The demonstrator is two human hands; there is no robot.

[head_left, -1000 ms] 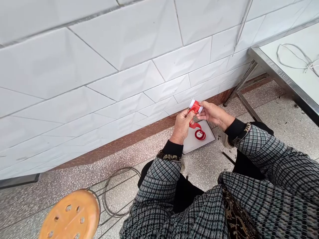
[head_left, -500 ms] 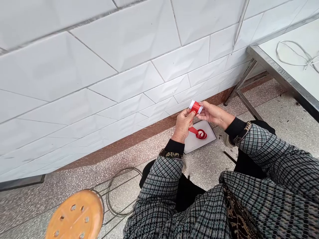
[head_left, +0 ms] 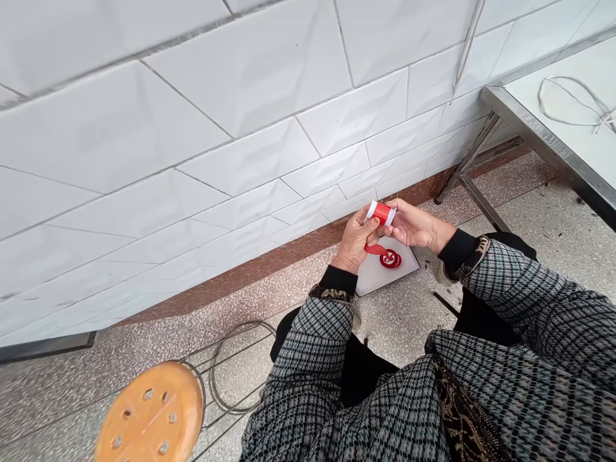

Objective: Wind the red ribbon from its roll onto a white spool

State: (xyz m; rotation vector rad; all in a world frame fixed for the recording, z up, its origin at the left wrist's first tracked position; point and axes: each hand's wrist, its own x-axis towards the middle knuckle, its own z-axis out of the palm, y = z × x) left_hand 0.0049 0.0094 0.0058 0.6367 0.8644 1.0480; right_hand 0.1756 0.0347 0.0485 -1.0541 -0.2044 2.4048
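A white spool wound with red ribbon (head_left: 383, 213) is held between my two hands in front of the tiled wall. My left hand (head_left: 355, 239) is closed on its left end, the thumb pressed over the ribbon. My right hand (head_left: 409, 223) grips the right rim with the fingertips. Below the spool, a loose red ribbon tail (head_left: 376, 249) hangs from my left hand. It leads down to a coil of red ribbon (head_left: 390, 258) over a pale flat box or board (head_left: 378, 277) on the floor.
An orange round stool (head_left: 151, 410) with holes in its seat stands at the lower left, its wire frame (head_left: 228, 378) beside it. To the right is a metal-edged table (head_left: 534, 122) with a looped white cable (head_left: 572, 106) on it. White tiled wall (head_left: 269, 154) fills the far side.
The spool has turned slightly towards level and sits a little lower and to the right. Both hands still hold it. The whole view has shifted slightly.
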